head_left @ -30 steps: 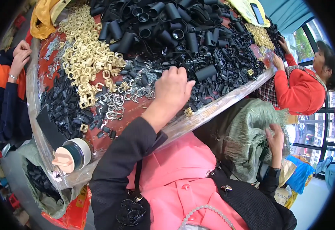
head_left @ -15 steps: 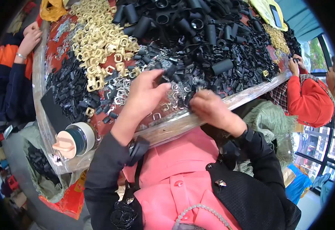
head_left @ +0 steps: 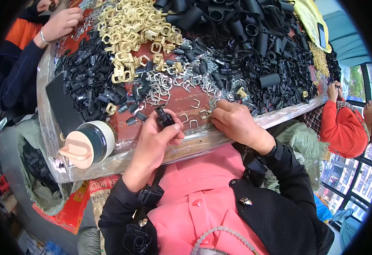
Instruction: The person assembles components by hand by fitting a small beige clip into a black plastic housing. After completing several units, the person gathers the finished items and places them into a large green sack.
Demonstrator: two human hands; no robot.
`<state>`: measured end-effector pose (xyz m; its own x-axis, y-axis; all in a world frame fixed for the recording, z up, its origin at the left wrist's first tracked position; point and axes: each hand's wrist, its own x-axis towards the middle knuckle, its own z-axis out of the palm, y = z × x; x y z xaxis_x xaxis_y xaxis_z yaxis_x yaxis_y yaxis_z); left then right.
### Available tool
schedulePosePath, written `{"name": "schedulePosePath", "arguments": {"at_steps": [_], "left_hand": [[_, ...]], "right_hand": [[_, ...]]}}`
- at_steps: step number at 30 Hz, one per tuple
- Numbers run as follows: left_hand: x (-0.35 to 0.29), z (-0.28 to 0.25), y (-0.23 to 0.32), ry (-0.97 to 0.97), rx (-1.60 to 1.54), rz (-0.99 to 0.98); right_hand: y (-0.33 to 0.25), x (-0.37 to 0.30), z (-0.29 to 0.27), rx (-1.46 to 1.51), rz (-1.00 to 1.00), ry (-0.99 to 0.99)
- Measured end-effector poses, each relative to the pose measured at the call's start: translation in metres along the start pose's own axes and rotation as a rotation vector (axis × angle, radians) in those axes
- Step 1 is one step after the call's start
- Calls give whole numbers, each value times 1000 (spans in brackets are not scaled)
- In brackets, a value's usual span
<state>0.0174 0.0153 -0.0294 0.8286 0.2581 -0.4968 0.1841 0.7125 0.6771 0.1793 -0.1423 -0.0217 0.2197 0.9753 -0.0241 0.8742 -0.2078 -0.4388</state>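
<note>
Close to the table's near edge, my left hand [head_left: 158, 138] is closed around a small black plastic part [head_left: 164, 117] with a hollow end pointing up. To its right my right hand [head_left: 235, 121] rests low at the edge, fingers curled together and tips pressed down on the red tabletop. Whatever is in those fingertips is hidden. Between my hands lie a few loose U-shaped metal pieces [head_left: 193, 123]. Just beyond them are a heap of silvery U-shaped pieces [head_left: 158, 89] and scattered small black parts.
Cream-coloured plastic loops [head_left: 128, 34] are heaped at the back left, black tubes [head_left: 260, 42] at the back right. A lidded cup [head_left: 88, 144] stands at the left corner beside a black sheet [head_left: 65, 100]. One co-worker's hand [head_left: 62, 23] reaches in from the left; another person in red [head_left: 345, 127] sits right.
My left hand has drawn back from the pile toward the near edge, and the black part in it now shows. My right hand stays at the edge. The left co-worker's hand has reached over the table.
</note>
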Motion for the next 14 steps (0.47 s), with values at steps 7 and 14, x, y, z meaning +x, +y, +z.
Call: {"name": "schedulePosePath", "arguments": {"at_steps": [7, 14], "left_hand": [[-2, -6, -3, -84, -68, 11], [-4, -5, -5, -195, -112, -67]], "right_hand": [[-3, 3, 2, 18, -2, 30], [-5, 2, 0, 40, -14, 49]]}}
